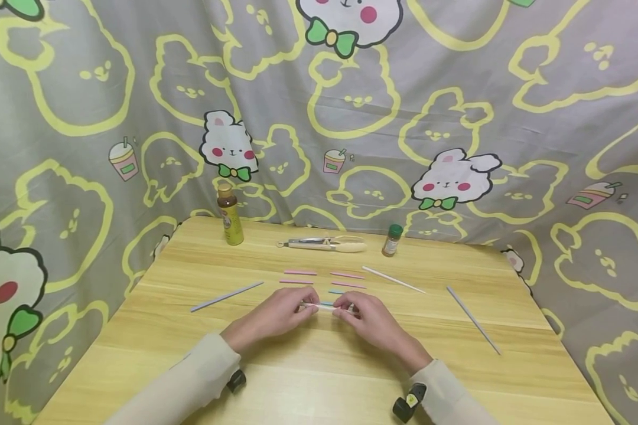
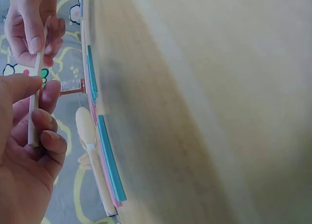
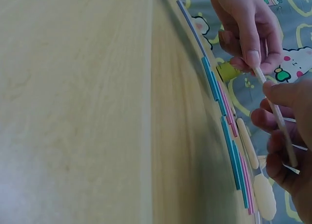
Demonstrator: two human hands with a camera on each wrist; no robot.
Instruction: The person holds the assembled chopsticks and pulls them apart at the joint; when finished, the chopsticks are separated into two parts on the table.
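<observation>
A thin off-white stick (image 1: pixel 325 306) is held level above the table between both hands. My left hand (image 1: pixel 284 311) pinches one end between thumb and fingers, and my right hand (image 1: pixel 373 319) pinches the other. In the right wrist view the stick (image 3: pixel 280 119) looks straight and in one piece. Just beyond the hands lie short teal sticks (image 2: pixel 111 158), partly hidden by the hands in the head view. Behind those are short pink sticks (image 1: pixel 300 273), set in a left and a right group.
A long blue-violet stick (image 1: pixel 227 297) lies at the left, another long stick (image 1: pixel 473 320) at the right. A white stick (image 1: pixel 393 279) slants behind the right hand. Along the back stand a yellow-labelled bottle (image 1: pixel 233 221) and a green-capped jar (image 1: pixel 391 241), with tongs (image 1: pixel 321 243) between them.
</observation>
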